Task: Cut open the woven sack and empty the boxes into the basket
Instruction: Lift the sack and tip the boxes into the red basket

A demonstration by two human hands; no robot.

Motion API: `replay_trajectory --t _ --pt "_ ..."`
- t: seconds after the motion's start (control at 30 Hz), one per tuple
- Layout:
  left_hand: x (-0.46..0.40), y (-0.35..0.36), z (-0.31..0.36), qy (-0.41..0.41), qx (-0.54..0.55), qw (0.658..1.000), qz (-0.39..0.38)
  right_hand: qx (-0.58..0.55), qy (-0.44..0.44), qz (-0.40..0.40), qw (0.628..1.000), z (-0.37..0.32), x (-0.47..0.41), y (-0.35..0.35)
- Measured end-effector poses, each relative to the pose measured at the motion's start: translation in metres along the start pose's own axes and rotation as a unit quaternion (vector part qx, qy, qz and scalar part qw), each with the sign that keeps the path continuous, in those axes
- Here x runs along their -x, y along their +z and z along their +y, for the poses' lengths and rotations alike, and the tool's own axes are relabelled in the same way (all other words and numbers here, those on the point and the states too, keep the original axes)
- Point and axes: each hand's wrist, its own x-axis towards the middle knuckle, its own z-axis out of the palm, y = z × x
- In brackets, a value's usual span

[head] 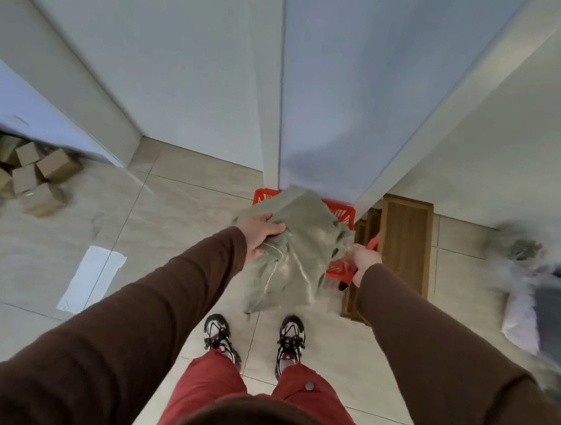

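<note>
Seen from above, we hold a grey-green woven sack [295, 243] over a red plastic basket [340, 213], our landmark here, which stands on pale glossy floor tiles [178, 225] against the foot of a white wall corner [272, 165]. The sack's cloth is coarse, creased and slack, bunched into folds at the top and hanging down in front of the basket so that it hides most of it; only the slotted red rim shows behind and to the right of the sack. Our left hand [260, 235] grasps a gathered fold of the sack, fingers curled over the cloth and thumb beneath. Our right hand [365, 258] is clenched round a red handle [374, 243] (scissors, it seems, though blur keeps us from being sure) and also touches the sack's right edge, just over the basket's near right corner. Both sleeves [153, 306] are of soft brown knit. Just right of the basket lie flat brown corrugated cardboard sheets [405, 241], ridged and rectangular. Far left of the basket sits a loose heap of small plain cardboard boxes [29, 175], square-edged and taped. Between that heap and the basket a white sheet of paper [93, 277] lies flat on the tiles. On the near side of the basket stand our two laced sneakers [291, 341], below red trousers [213, 393]
</note>
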Motion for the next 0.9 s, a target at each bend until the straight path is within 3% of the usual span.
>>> replay_trajectory --t 0.07,0.13,0.23,0.27,0.33,0.43,0.53,0.6,0.7,0.8,0.9 --pt "-0.011 0.012 0.006 0.009 0.0 1.0 0.014 0.001 -0.091 -0.026 0.995 0.001 0.013 0.011" --pt "-0.024 0.016 0.012 0.021 -0.019 0.999 0.018 0.034 -0.186 -0.126 0.974 0.004 0.03 0.021" --pt "-0.037 0.016 0.021 0.05 -0.132 0.99 0.017 0.139 -0.246 -0.248 0.927 0.007 0.054 0.042" --pt "-0.039 0.017 0.025 0.066 -0.163 0.984 0.015 0.153 -0.264 -0.252 0.918 0.005 0.06 0.049" --pt "-0.037 0.018 0.037 0.108 -0.174 0.979 -0.006 0.13 -0.276 -0.186 0.934 -0.005 0.072 0.062" --pt "-0.028 0.009 0.043 0.154 -0.103 0.982 -0.03 0.039 -0.21 -0.123 0.969 -0.021 0.074 0.073" --pt "-0.037 -0.024 0.011 0.166 -0.11 0.976 0.091 -0.014 -0.166 -0.137 0.976 -0.029 0.074 0.075" --pt "-0.048 -0.051 -0.031 0.096 -0.171 0.965 0.176 -0.023 -0.161 -0.156 0.974 -0.035 0.08 0.076" --pt "-0.051 -0.074 -0.099 -0.053 -0.271 0.948 0.16 -0.034 -0.163 -0.176 0.97 -0.045 0.089 0.077" --pt "-0.058 -0.087 -0.157 -0.137 -0.276 0.937 0.162 -0.058 -0.165 -0.171 0.97 -0.057 0.098 0.075" --pt "-0.075 -0.1 -0.213 -0.204 -0.213 0.936 0.19 -0.098 -0.165 -0.17 0.967 -0.069 0.104 0.063"
